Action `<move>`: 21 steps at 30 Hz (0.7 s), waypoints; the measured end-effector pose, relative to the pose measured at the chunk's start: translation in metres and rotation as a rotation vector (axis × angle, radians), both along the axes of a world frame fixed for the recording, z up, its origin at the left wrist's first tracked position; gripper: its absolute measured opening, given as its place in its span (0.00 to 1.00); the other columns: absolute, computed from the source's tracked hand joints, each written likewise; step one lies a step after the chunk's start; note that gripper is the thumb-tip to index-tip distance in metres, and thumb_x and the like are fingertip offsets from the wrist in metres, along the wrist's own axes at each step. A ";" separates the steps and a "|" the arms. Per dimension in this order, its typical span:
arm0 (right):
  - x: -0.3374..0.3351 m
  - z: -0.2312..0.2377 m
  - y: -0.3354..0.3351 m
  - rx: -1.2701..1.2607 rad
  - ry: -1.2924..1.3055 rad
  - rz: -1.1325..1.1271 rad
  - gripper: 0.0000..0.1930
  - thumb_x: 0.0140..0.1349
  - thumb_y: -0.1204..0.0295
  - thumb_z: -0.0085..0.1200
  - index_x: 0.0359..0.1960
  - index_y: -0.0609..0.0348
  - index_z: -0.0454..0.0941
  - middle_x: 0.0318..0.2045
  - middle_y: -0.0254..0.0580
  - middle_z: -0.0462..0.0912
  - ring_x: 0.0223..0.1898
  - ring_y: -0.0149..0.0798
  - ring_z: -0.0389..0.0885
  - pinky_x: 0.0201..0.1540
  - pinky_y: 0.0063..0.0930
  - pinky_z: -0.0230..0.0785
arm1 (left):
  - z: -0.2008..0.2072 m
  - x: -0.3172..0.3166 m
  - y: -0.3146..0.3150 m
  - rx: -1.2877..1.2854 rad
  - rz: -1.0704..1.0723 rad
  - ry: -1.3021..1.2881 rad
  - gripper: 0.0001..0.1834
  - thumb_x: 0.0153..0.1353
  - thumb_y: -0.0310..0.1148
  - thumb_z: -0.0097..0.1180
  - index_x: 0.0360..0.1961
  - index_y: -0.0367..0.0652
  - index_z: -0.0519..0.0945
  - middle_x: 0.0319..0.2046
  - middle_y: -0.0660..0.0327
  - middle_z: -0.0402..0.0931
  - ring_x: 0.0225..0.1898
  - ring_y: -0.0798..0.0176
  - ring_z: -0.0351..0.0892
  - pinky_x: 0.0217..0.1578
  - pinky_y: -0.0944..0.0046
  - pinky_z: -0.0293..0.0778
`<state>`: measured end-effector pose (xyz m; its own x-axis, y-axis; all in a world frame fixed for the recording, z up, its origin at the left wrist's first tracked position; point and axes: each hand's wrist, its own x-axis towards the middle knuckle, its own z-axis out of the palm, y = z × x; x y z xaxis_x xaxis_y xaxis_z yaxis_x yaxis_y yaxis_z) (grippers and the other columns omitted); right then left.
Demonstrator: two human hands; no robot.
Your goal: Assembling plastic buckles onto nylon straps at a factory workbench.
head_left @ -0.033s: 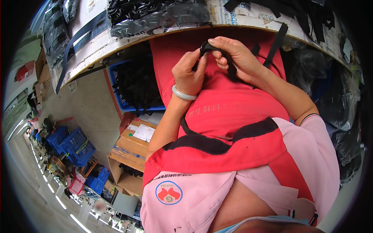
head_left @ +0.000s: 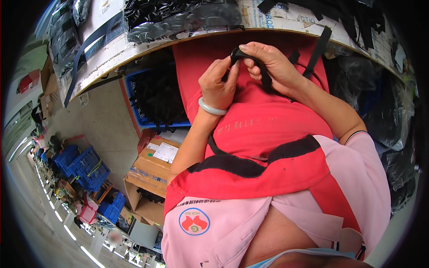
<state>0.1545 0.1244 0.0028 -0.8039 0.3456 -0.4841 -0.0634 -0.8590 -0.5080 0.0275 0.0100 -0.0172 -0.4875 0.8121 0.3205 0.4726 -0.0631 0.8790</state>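
Both my hands meet above my red apron (head_left: 268,116), close to the table edge. My left hand (head_left: 218,82), with a pale bangle (head_left: 212,107) at its wrist, pinches one end of a black webbing strap (head_left: 241,54). The fingers and thumb of my right hand (head_left: 273,62) are closed on the same strap, which arches between the two hands. Part of the strap runs down behind my right hand. Whether a small buckle sits in the left fingertips is hidden.
Clear bags of black plastic buckles (head_left: 183,18) and loose black straps (head_left: 357,22) lie on the table (head_left: 250,22). Under it stands a blue crate (head_left: 134,102) of black straps. An opened cardboard box (head_left: 149,172) is at my left, plastic bags (head_left: 380,98) at my right.
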 end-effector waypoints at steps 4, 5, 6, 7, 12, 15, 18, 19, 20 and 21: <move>-0.005 0.000 -0.004 0.251 -0.140 0.047 0.11 0.66 0.64 0.54 0.39 0.59 0.75 0.26 0.32 0.80 0.22 0.20 0.77 0.24 0.12 0.70 | -0.007 -0.001 -0.001 0.000 0.009 -0.009 0.09 0.54 0.19 0.60 0.38 0.35 0.80 0.24 0.54 0.76 0.24 0.58 0.76 0.25 0.67 0.71; -0.008 0.001 -0.007 0.291 -0.142 -0.002 0.11 0.67 0.64 0.53 0.41 0.59 0.74 0.24 0.31 0.78 0.20 0.21 0.75 0.22 0.11 0.68 | -0.008 -0.001 -0.002 -0.001 0.011 -0.008 0.09 0.54 0.19 0.60 0.38 0.35 0.80 0.24 0.54 0.76 0.24 0.58 0.76 0.25 0.67 0.71; -0.009 0.001 -0.009 0.330 -0.145 -0.052 0.11 0.68 0.64 0.52 0.43 0.58 0.74 0.23 0.29 0.76 0.18 0.21 0.74 0.20 0.11 0.66 | -0.007 -0.001 -0.003 -0.012 -0.016 0.045 0.10 0.54 0.19 0.60 0.39 0.35 0.80 0.24 0.53 0.76 0.23 0.57 0.76 0.25 0.67 0.71; -0.009 0.004 -0.008 0.349 -0.134 -0.053 0.13 0.68 0.62 0.52 0.45 0.58 0.74 0.23 0.29 0.77 0.20 0.22 0.75 0.21 0.12 0.66 | -0.006 -0.001 -0.004 -0.022 -0.044 0.098 0.11 0.54 0.19 0.60 0.40 0.35 0.79 0.25 0.53 0.76 0.23 0.57 0.76 0.25 0.66 0.71; -0.006 -0.004 0.003 0.319 -0.174 0.118 0.13 0.68 0.62 0.53 0.44 0.57 0.75 0.24 0.29 0.77 0.22 0.21 0.74 0.23 0.12 0.66 | -0.007 -0.002 -0.007 -0.105 -0.066 -0.368 0.09 0.58 0.20 0.57 0.41 0.35 0.79 0.26 0.56 0.78 0.20 0.64 0.75 0.20 0.69 0.69; -0.004 0.012 0.009 0.349 -0.161 0.175 0.08 0.65 0.68 0.56 0.42 0.57 0.77 0.31 0.29 0.78 0.25 0.19 0.71 0.27 0.11 0.64 | 0.004 -0.009 -0.008 -0.250 -0.052 -1.298 0.11 0.64 0.30 0.56 0.43 0.33 0.79 0.26 0.58 0.78 0.17 0.69 0.73 0.17 0.73 0.67; -0.004 -0.020 0.004 0.966 -0.143 0.162 0.09 0.61 0.71 0.61 0.40 0.60 0.80 0.34 0.33 0.79 0.28 0.21 0.76 0.30 0.13 0.66 | -0.009 -0.016 -0.007 -0.308 -0.079 -1.398 0.16 0.66 0.34 0.53 0.48 0.32 0.77 0.22 0.58 0.75 0.19 0.69 0.72 0.17 0.72 0.66; -0.004 -0.019 0.000 1.122 -0.126 0.054 0.08 0.61 0.72 0.61 0.40 0.60 0.80 0.36 0.33 0.78 0.27 0.21 0.75 0.32 0.14 0.68 | -0.009 -0.014 -0.004 -0.285 -0.053 -1.333 0.14 0.64 0.34 0.56 0.44 0.32 0.79 0.21 0.58 0.76 0.17 0.69 0.72 0.15 0.73 0.66; -0.002 -0.016 -0.003 1.123 -0.124 0.063 0.08 0.61 0.72 0.61 0.40 0.60 0.80 0.36 0.33 0.78 0.27 0.21 0.75 0.32 0.14 0.68 | -0.007 -0.012 -0.002 -0.263 -0.028 -1.268 0.13 0.63 0.33 0.59 0.40 0.31 0.81 0.21 0.58 0.78 0.15 0.69 0.73 0.14 0.73 0.66; -0.002 -0.004 -0.005 1.010 -0.019 -0.032 0.08 0.61 0.72 0.61 0.40 0.60 0.80 0.35 0.32 0.79 0.27 0.21 0.75 0.31 0.14 0.68 | -0.002 -0.009 0.001 -0.230 -0.022 -1.198 0.13 0.62 0.33 0.60 0.39 0.31 0.82 0.24 0.57 0.80 0.15 0.69 0.74 0.14 0.74 0.65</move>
